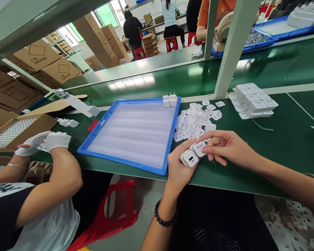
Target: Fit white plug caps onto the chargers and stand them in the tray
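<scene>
My left hand (178, 166) is closed around a small white charger block (189, 158) just above the near edge of the green table (290, 139). My right hand (223, 146) pinches a white label sticker (199, 148) against the top of that charger. Just beyond my hands lies a loose heap of white stickers (196, 120). A blue-rimmed tray (170, 139) lined with white foam sits to the left, with two white chargers (170, 100) standing at its far right corner.
A stack of white charger blocks (253, 99) lies at the right. A co-worker's gloved hands (45, 141) work at the left beside an open cardboard box (21, 129). A white post (231, 52) rises behind the stickers. A red stool (117, 209) stands below.
</scene>
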Demonstrator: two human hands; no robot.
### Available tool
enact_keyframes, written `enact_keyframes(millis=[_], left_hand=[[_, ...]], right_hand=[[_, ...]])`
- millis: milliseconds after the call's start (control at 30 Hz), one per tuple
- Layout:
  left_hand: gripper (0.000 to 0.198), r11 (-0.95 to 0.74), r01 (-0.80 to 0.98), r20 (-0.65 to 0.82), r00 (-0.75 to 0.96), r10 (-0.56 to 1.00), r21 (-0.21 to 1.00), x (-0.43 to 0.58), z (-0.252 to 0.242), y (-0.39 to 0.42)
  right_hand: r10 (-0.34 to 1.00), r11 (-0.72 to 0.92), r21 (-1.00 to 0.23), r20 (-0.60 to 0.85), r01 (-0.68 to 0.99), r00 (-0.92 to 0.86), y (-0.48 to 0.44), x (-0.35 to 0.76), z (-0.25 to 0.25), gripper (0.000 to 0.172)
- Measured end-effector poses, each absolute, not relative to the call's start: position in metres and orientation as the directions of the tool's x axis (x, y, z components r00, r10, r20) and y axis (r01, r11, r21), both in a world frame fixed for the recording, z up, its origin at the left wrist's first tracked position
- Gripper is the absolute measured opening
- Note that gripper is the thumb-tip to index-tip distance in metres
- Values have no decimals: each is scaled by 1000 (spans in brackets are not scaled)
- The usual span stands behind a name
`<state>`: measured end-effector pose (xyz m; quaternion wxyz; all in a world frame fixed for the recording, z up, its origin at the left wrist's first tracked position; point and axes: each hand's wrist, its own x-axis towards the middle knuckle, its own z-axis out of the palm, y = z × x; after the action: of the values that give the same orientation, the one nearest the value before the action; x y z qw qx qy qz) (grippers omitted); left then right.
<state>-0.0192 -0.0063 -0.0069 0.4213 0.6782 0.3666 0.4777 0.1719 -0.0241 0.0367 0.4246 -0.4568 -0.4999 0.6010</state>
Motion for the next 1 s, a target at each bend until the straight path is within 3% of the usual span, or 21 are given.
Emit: enact_keyframes(millis=[533, 767, 1000], left_hand=[[38, -430, 131, 377, 304, 875, 893, -19, -6, -6], [38, -461, 118, 405, 323, 855, 880, -18, -4, -5], [37, -445, 127, 384, 335, 860, 886, -19, -5, -5]], right_hand=[[956, -162, -987, -151, -23, -251, -22, 173, 40, 34], [948, -160, -987, -154, -1, -278, -21, 176, 38, 24], [947, -169, -985, -159, -13, -280, -19, 177, 35, 25]])
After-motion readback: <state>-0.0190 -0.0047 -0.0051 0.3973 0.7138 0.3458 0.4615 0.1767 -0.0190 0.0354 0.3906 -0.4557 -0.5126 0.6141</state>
